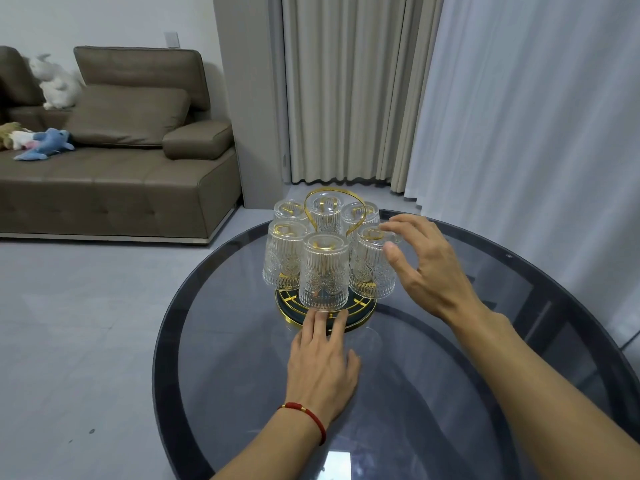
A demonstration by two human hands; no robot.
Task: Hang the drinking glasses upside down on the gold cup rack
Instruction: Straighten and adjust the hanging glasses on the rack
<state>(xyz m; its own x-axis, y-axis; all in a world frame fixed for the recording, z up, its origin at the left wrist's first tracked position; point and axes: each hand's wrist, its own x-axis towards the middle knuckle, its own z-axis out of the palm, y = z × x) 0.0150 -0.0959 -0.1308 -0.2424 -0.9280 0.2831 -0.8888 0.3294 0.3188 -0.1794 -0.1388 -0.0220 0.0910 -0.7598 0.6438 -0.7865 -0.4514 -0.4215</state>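
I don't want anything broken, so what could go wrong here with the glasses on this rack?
The right hand touches the front right glass; a nudge might tip it off its gold peg. The left hand presses fingers on the rack base, so the rack could slide on the smooth glass table, rattling all six glasses.

2 bare forearms reach in from the bottom edge, with no sleeves showing. The left hand (320, 368) has 1 thin red cord bracelet (308, 415) with small gold beads just behind it, around the wrist. The right hand (424, 268) wears no ring, and its wrist is bare.
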